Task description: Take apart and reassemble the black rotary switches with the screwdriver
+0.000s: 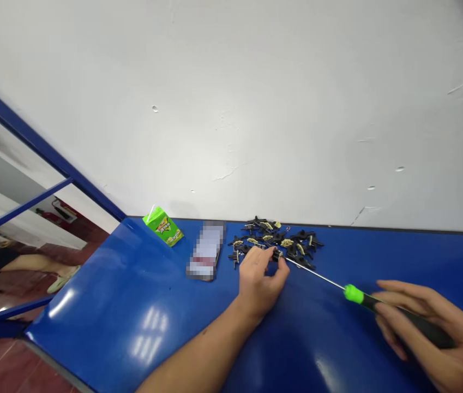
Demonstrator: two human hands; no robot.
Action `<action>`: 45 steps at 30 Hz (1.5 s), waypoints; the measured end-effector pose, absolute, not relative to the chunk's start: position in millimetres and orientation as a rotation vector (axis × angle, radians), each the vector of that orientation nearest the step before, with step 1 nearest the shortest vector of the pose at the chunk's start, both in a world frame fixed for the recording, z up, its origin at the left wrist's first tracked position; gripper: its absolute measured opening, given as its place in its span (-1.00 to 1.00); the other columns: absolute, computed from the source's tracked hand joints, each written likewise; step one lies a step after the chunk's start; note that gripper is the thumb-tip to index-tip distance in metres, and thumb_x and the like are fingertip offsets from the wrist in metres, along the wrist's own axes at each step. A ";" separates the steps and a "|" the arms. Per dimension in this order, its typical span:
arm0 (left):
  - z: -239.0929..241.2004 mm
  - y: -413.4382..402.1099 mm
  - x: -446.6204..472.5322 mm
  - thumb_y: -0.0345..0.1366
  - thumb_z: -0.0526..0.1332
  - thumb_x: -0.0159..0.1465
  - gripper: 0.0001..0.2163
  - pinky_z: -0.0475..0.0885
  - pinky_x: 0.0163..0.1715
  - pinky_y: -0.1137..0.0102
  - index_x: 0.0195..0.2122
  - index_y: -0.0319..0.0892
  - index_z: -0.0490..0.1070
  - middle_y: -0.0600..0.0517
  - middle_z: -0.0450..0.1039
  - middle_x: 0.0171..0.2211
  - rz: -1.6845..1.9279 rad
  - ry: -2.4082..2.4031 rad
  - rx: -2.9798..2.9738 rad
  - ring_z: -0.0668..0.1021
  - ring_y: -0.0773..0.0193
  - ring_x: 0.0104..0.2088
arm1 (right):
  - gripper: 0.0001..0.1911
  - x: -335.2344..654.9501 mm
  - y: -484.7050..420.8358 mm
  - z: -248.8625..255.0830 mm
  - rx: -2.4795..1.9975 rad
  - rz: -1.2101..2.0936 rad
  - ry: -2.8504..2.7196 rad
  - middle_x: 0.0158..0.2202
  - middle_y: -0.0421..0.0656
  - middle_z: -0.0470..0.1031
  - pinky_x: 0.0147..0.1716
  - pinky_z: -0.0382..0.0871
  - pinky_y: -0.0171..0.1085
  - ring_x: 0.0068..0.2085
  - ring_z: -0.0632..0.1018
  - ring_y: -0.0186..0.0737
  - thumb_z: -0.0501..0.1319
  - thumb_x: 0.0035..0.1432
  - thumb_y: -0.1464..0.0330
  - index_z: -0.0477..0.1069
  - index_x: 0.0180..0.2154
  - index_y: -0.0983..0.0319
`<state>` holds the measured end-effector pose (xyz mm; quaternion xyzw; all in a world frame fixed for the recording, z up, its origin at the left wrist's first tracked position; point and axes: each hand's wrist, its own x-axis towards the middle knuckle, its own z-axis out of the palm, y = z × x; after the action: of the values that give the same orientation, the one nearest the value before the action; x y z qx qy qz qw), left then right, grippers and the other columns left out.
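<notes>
My left hand rests on the blue table and pinches a small black part at the near edge of a pile of several black and brass parts. My right hand wraps around the black handle of a long screwdriver with a green collar. Its thin shaft points left, with the tip at the part held by my left hand.
A green juice carton with a straw stands near the white wall. A blurred flat object lies beside it. The table's left edge drops off to a red floor, where another person's legs show behind blue frame bars.
</notes>
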<state>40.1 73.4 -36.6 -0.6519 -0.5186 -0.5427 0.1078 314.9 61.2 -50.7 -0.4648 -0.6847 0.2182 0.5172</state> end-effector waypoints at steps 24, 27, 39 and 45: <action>-27.6 72.2 42.2 -0.29 0.43 0.25 -0.94 0.46 -0.40 0.33 -0.27 -0.11 0.66 0.10 0.48 -0.52 -2.025 -1.898 -1.921 0.44 0.29 -0.53 | -0.62 312.4 46.5 -14.8 -1.275 0.575 -1.636 -0.45 -0.21 0.63 -0.69 0.45 -0.27 -0.65 0.52 -0.23 0.45 0.38 -0.03 0.65 -0.06 0.14; -22.0 74.1 39.4 -0.19 0.44 0.31 -0.85 0.37 -0.50 0.41 -0.33 -0.12 0.59 0.14 0.43 -0.56 -2.214 -2.082 -1.832 0.40 0.36 -0.58 | -0.70 308.7 41.4 -9.5 -1.303 0.400 -1.616 -0.25 -0.17 0.72 -0.29 0.67 -0.21 -0.36 0.72 -0.11 0.55 0.27 0.02 0.71 -0.19 0.09; -13.5 76.8 37.2 0.09 0.53 0.23 -0.57 0.29 -0.67 0.50 -0.38 -0.13 0.43 0.11 0.51 -0.60 -2.666 -2.328 -1.770 0.40 0.43 -0.70 | -0.86 304.6 39.8 -12.7 -1.159 0.292 -1.720 -0.20 -0.25 0.74 -0.19 0.67 -0.16 -0.28 0.74 -0.11 0.49 0.38 0.10 0.66 -0.16 -0.02; -12.2 75.9 39.7 0.03 0.55 0.22 -0.60 0.30 -0.65 0.51 -0.39 -0.13 0.45 0.11 0.52 -0.58 -2.663 -2.294 -1.809 0.40 0.44 -0.66 | -0.86 307.6 39.0 -17.1 -1.150 0.280 -1.758 -0.18 -0.26 0.74 -0.18 0.67 -0.21 -0.25 0.75 -0.13 0.49 0.40 0.12 0.66 -0.13 -0.01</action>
<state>39.7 75.9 -12.2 -0.4205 -0.5333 -0.6189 -0.3946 307.6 39.0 -17.1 -0.4732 -0.7236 0.1151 0.4891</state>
